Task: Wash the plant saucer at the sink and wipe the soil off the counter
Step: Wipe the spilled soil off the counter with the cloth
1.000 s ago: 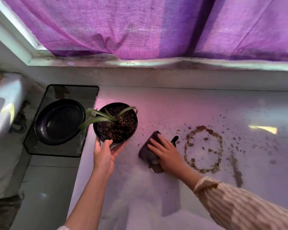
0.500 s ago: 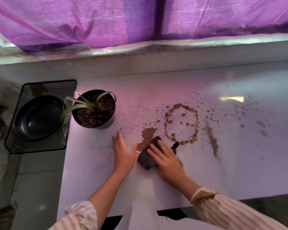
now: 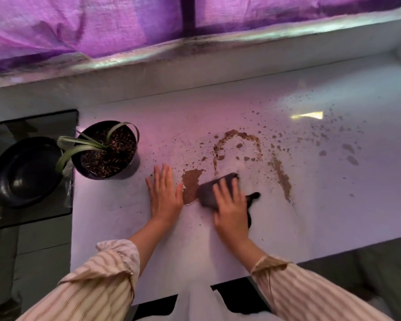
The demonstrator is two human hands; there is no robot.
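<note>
On the white counter [image 3: 333,205] lies a broken ring of brown soil [image 3: 239,137], with crumbs scattered to the right and a smeared patch [image 3: 191,185] between my hands. My right hand [image 3: 229,209] presses flat on a dark grey cloth [image 3: 208,193] at the ring's lower edge. My left hand [image 3: 163,192] rests open and flat on the counter beside the smear. The black plant saucer [image 3: 21,172] sits on a glass tray [image 3: 33,123] at the far left.
A black pot with a green plant [image 3: 107,150] stands on the counter's left end, next to the saucer. A wall ledge and purple curtain [image 3: 102,26] run along the back. The counter's front edge is just below my forearms.
My left hand let go of the pot and came down flat on the counter. My right hand slid the cloth right and up into the soil ring, leaving a smear.
</note>
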